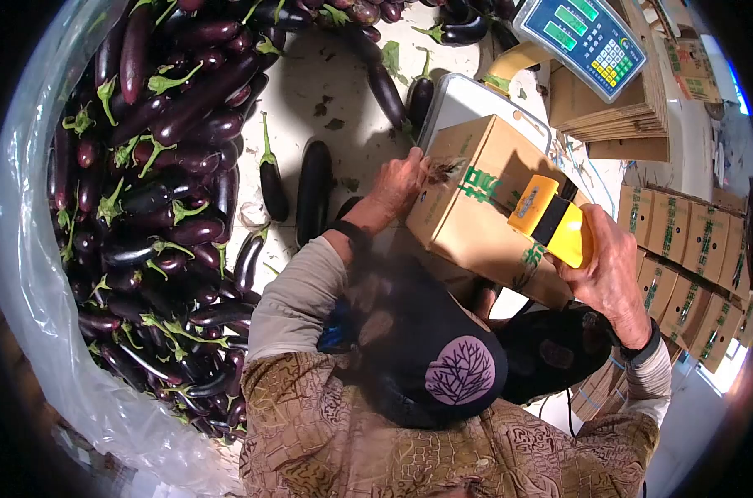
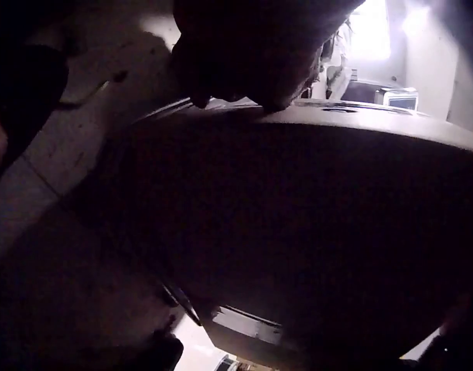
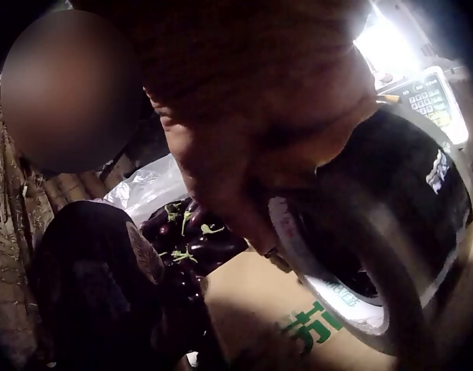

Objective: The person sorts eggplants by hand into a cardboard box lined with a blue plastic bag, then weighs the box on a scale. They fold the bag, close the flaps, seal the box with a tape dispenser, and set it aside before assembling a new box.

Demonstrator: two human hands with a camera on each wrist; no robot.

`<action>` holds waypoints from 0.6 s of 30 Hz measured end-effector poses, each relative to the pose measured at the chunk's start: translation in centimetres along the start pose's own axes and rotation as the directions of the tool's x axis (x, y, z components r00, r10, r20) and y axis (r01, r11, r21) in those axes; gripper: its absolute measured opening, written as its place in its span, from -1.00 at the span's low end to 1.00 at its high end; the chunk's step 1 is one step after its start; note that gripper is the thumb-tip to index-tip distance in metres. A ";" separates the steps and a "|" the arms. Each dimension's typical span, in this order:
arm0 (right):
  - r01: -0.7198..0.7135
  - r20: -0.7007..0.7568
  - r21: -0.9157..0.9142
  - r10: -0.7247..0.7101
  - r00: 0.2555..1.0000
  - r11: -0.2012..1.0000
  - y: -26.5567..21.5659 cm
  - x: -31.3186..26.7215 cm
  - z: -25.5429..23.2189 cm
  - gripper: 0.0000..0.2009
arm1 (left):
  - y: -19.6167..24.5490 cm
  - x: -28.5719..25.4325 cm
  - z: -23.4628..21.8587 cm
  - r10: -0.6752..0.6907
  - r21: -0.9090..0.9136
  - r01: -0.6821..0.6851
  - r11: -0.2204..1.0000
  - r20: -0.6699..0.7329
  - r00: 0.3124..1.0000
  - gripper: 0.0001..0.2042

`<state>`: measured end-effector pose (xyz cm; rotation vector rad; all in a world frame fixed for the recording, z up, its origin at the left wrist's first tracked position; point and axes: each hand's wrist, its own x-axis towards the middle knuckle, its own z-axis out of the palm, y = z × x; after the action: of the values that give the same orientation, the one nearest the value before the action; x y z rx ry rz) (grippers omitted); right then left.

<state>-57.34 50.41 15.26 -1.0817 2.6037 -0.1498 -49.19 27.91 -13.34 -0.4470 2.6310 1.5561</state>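
A cardboard box (image 1: 476,216) with green printing stands tilted in front of the person, close beside the scale platform. My left hand (image 1: 393,189) is at the box's upper left end, its fingertips right at the edge; in the dark left wrist view the left fingers (image 2: 244,62) reach down to that edge. My right hand (image 1: 605,270) grips a yellow tape dispenser (image 1: 572,236) against the top of the box. In the right wrist view the tape roll's ring (image 3: 337,294) shows, with the fingers curled at its near side.
Many eggplants (image 1: 169,191) fill a clear plastic liner (image 1: 44,274) on the left, and several lie on the floor. A digital scale display (image 1: 580,41) stands at the top right. Flattened cartons (image 1: 609,116) and stacked boxes (image 1: 692,241) are on the right.
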 end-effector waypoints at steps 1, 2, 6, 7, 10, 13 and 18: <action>-0.002 0.005 0.003 0.002 1.000 1.000 0.0 0.0 0.0 -0.52 | 0.0 -0.2 -0.2 -0.032 0.028 0.031 0.999 0.020 0.999 -0.73; -0.006 0.008 0.007 0.006 1.000 1.000 -0.1 -0.1 0.0 -0.53 | -0.5 -0.2 0.1 -0.034 0.028 0.034 0.999 0.021 0.999 -0.73; -0.036 0.010 0.018 0.035 0.999 0.999 0.0 -0.4 -0.3 -0.52 | -2.0 1.1 2.5 -0.060 -0.051 0.054 0.997 -0.115 0.992 -0.72; -0.021 0.001 0.031 0.021 1.000 0.999 0.1 -0.4 -0.3 -0.52 | -2.0 1.6 2.9 -0.071 -0.102 0.048 0.994 -0.233 0.970 -0.71; -0.040 0.010 0.063 0.039 0.999 0.997 0.2 -0.5 -0.3 -0.51 | -4.5 2.8 4.7 0.318 0.120 -0.296 0.948 -0.260 0.912 -0.69; -0.033 -0.002 0.100 0.034 0.999 0.994 0.4 -0.3 -0.5 -0.53 | -3.1 3.3 3.5 0.155 0.103 -0.138 0.985 -0.176 0.972 -0.62; 0.005 -0.028 0.129 -0.002 1.000 0.992 1.2 -0.7 -0.4 -0.52 | 8.5 3.3 -2.2 0.030 -0.573 -0.071 0.817 -0.082 0.996 -0.55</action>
<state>-57.86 51.76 15.53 -1.0460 2.5763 -0.3322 -54.39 29.09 -5.65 -0.4593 2.1707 2.3944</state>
